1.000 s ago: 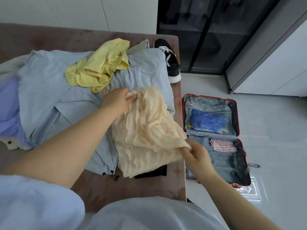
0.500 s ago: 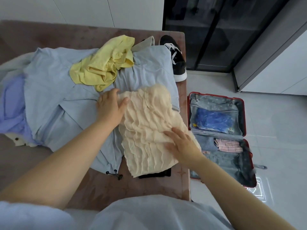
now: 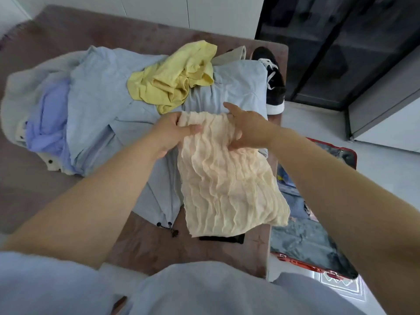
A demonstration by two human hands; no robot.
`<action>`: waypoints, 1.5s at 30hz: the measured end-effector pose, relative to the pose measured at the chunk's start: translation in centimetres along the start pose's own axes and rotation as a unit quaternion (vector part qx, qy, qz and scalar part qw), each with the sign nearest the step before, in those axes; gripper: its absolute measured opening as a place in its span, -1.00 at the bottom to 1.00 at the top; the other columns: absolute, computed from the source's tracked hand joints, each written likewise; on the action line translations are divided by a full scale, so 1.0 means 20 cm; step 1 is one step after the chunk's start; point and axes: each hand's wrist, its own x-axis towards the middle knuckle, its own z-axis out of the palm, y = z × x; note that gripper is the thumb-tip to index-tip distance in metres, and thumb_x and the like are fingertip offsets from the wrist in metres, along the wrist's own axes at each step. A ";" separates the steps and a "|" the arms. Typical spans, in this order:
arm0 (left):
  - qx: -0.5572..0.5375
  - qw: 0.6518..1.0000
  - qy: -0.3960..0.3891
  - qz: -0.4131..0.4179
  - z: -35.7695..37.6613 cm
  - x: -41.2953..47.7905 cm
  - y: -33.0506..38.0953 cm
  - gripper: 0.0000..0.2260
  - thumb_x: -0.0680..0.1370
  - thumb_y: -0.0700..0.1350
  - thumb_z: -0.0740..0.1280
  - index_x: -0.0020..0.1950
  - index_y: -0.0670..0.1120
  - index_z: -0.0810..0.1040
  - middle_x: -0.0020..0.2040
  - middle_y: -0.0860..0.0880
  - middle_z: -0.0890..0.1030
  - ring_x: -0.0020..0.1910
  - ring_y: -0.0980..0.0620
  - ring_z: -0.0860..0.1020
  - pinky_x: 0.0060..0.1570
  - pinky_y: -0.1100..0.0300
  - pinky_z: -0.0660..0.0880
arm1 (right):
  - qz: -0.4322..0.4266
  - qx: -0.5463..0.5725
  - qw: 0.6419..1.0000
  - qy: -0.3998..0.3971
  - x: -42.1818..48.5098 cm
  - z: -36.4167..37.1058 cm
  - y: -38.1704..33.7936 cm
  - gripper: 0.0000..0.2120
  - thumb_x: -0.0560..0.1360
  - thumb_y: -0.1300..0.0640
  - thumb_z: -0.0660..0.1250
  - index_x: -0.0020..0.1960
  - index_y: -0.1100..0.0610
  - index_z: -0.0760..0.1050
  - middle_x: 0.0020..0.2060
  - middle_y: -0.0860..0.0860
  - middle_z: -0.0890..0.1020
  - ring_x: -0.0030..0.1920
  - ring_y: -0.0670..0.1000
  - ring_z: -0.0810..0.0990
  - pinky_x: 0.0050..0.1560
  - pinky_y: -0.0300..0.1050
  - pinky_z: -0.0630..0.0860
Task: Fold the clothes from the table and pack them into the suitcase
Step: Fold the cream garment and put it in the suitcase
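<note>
Left hand point(image 3: 172, 133) and right hand point(image 3: 250, 130) each pinch a far corner of the cream crinkled top point(image 3: 227, 185), fingers point(image 3: 193, 129) curled on cloth, probably to fold it; it lies over a blue jacket point(image 3: 102, 98) on the surface point(image 3: 147, 246), suitcase point(image 3: 295, 260) alongside.

The cream top point(image 3: 225, 180) is crinkled matt cloth; the table point(image 3: 145, 244) looks like smooth, perhaps polished stone.

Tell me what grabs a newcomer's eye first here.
The crinkled cream top sits centre frame, with the left hand and right hand both gripping its far edge. Behind it, a yellow shirt lies bunched on a pale blue jacket. On the floor to the right is an open red suitcase, partly hidden by the right arm.
</note>
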 end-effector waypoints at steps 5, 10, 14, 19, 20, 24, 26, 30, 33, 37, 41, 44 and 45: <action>0.115 0.988 -0.049 0.091 -0.13 -0.06 0.22 -0.86 0.39 -0.15 0.48 -0.15 0.02 0.55 -0.22 0.18 0.59 -0.29 0.37 0.55 -0.23 0.46 0.45 | 0.031 0.039 0.996 -0.075 0.01 -0.08 0.03 -0.33 0.27 -0.07 0.54 0.32 -0.05 0.37 0.12 -0.09 0.49 0.19 0.02 0.46 0.15 -0.15 0.37; 0.150 0.981 -0.071 0.098 -0.18 -0.06 0.28 -0.63 0.30 -0.08 0.52 0.05 0.04 0.52 -0.08 0.13 0.54 -0.10 0.19 0.52 -0.17 0.34 0.48 | 0.040 0.070 0.993 -0.081 -0.06 -0.15 0.01 -0.58 0.30 -0.05 0.51 0.08 0.01 0.48 -0.08 -0.10 0.55 0.00 -0.02 0.53 -0.06 -0.16 0.42; 0.217 0.962 -0.039 0.162 -0.15 -0.10 0.23 -0.53 0.32 -0.20 0.53 0.16 0.08 0.50 0.00 0.21 0.50 -0.09 0.40 0.46 -0.14 0.61 0.36 | -0.003 -0.018 0.996 0.087 -0.19 -0.07 -0.03 -0.61 0.37 0.02 0.45 0.11 0.09 0.42 -0.08 -0.02 0.52 0.00 0.09 0.52 -0.17 -0.09 0.39; 0.374 0.886 -0.099 0.254 -0.16 -0.33 -0.14 -0.33 0.24 -0.33 0.53 0.13 0.30 0.48 -0.11 0.29 0.42 -0.08 0.09 0.40 -0.09 0.24 0.35 | -0.176 -0.109 0.947 0.247 -0.53 0.44 0.00 -0.58 0.29 0.30 0.24 0.14 0.08 0.40 -0.07 0.11 0.55 -0.15 0.17 0.56 -0.23 -0.05 0.52; 0.422 0.852 -0.118 0.286 -0.15 -0.38 -0.25 -0.24 0.18 -0.39 0.50 0.18 0.27 0.45 -0.14 0.29 0.39 -0.09 0.08 0.36 -0.11 0.17 0.36 | -0.188 -0.130 0.946 0.230 -0.59 0.55 0.03 -0.53 0.27 0.27 0.19 0.18 0.05 0.38 -0.03 0.09 0.54 -0.11 0.16 0.55 -0.10 -0.02 0.54; 0.517 0.775 -0.152 0.328 -0.15 -0.56 -0.60 -0.21 0.14 -0.28 0.38 0.36 0.07 0.33 0.01 0.14 0.39 -0.01 0.13 0.30 0.12 0.19 0.33 | -0.148 -0.033 0.980 0.130 -0.76 0.78 0.04 -0.38 0.24 0.04 0.38 0.30 -0.04 0.37 0.16 -0.04 0.40 0.17 0.02 0.42 0.29 0.20 0.39; 0.453 0.827 -0.135 0.305 -0.15 -0.61 -0.61 -0.39 0.27 -0.16 0.25 0.33 0.10 0.38 0.04 0.14 0.45 0.01 0.18 0.31 0.14 0.26 0.24 | -0.071 0.165 0.970 0.166 -0.78 0.73 -0.03 -0.59 0.37 -0.06 0.30 0.19 0.00 0.50 0.10 -0.07 0.47 0.14 -0.03 0.46 0.25 0.15 0.40; 0.232 0.954 0.056 0.180 -0.06 -0.58 -0.46 -0.71 0.47 0.03 0.27 0.15 -0.02 0.51 0.03 0.13 0.51 0.03 0.16 0.45 0.15 0.29 0.35 | 0.159 0.332 0.893 0.259 -0.68 0.59 -0.14 -0.51 0.40 -0.09 0.39 0.25 0.06 0.39 0.20 0.03 0.38 0.24 0.00 0.32 0.33 0.07 0.29; 0.200 0.969 0.147 0.006 0.04 -0.50 -0.44 -0.55 0.50 0.00 0.35 0.28 -0.19 0.34 0.13 -0.05 0.42 0.09 -0.04 0.47 0.09 0.10 0.43 | 0.303 0.386 0.860 0.141 -0.57 0.54 -0.17 -0.21 0.36 -0.05 0.47 0.43 -0.03 0.10 0.36 0.09 0.21 0.36 0.12 0.22 0.35 0.09 0.27; 0.185 0.967 0.125 -0.123 0.19 -0.51 -0.47 -0.59 0.51 -0.02 0.34 0.21 -0.24 0.32 -0.01 -0.08 0.44 0.04 -0.10 0.48 0.00 0.10 0.39 | 0.313 0.383 0.863 0.105 -0.54 0.60 -0.14 -0.04 0.31 -0.04 0.49 0.47 -0.03 -0.09 0.39 0.10 0.20 0.37 0.17 0.24 0.29 0.21 0.35; 0.178 0.964 0.159 -0.114 0.25 -0.55 -0.51 -0.69 0.51 -0.03 0.28 0.11 -0.24 0.44 -0.01 -0.12 0.55 0.04 -0.12 0.53 0.05 0.04 0.46 | 0.325 0.360 0.872 0.071 -0.54 0.65 -0.11 -0.25 0.28 -0.11 0.49 0.27 0.17 0.19 0.09 0.09 0.49 0.10 0.14 0.52 -0.02 -0.01 0.53; 0.184 0.971 0.130 -0.083 0.26 -0.60 -0.52 -0.78 0.55 -0.07 0.27 0.09 -0.18 0.51 -0.03 -0.05 0.55 0.05 -0.05 0.52 0.03 0.12 0.42 | 0.301 0.346 0.888 0.040 -0.62 0.65 -0.10 -0.61 0.37 -0.08 0.46 -0.12 0.16 0.34 -0.27 -0.04 0.48 -0.17 0.00 0.50 -0.33 -0.24 0.40; 0.187 0.972 0.118 -0.079 0.26 -0.62 -0.52 -0.82 0.54 -0.09 0.28 0.07 -0.16 0.52 -0.06 -0.03 0.55 0.03 -0.03 0.52 -0.02 0.15 0.40 | 0.299 0.375 0.876 0.059 -0.67 0.65 -0.10 -0.64 0.37 -0.04 0.47 -0.11 0.12 0.34 -0.28 -0.08 0.46 -0.18 -0.03 0.48 -0.30 -0.23 0.39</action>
